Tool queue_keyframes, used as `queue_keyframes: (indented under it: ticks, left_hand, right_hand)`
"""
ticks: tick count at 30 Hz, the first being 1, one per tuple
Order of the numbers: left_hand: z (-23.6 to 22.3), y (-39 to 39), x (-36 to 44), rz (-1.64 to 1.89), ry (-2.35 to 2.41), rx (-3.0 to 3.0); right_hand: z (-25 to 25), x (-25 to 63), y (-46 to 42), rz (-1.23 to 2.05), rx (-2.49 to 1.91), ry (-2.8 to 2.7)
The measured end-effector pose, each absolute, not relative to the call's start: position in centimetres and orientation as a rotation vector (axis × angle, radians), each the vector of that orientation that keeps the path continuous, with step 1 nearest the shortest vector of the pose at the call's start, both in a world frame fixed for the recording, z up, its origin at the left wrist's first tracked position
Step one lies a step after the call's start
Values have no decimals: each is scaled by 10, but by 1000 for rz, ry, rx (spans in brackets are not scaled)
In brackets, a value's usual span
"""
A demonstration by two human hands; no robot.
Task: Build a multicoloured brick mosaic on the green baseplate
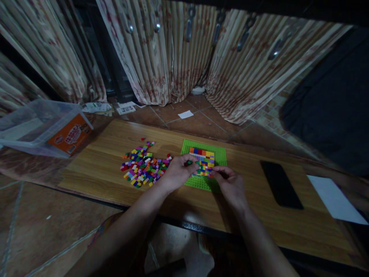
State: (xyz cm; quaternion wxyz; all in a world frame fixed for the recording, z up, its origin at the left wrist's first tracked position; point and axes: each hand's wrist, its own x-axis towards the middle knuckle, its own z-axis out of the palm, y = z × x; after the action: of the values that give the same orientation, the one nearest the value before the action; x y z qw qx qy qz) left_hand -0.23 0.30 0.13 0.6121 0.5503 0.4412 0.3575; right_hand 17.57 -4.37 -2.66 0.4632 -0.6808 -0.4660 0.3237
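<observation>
A green studded baseplate (pixel 220 154) lies on the wooden table, bearing a block of multicoloured toy bricks (pixel 206 156) set in rows. My left hand (pixel 180 169) reaches over the left side of these bricks, thumb and forefinger closed near a small green brick (pixel 198 168). At the right edge of the bricks is my right hand (pixel 229 181), its fingertips pinched at the lower right corner; whatever lies between them is too small to make out. A heap of loose bricks (pixel 144 165) spreads left of the baseplate, partly hidden by my left hand.
A clear plastic box (pixel 37 127) with an orange label stands at the far left. A black phone-like slab (pixel 281 184) and a white sheet (pixel 336 198) lie to the right. Striped curtains (pixel 173 57) hang behind the table, with papers (pixel 126 108) on the floor below.
</observation>
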Motion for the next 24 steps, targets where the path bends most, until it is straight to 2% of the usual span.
queue_keyframes:
  ticks: [16,24]
  left_hand:
    - [-2,-3,3,751,955,1250]
    - [-1,-3,6,722,940,1231]
  right_hand:
    - [-33,181,-38,876,-1645,-1083]
    - [-11,172,-48,865,-1482,-1050]
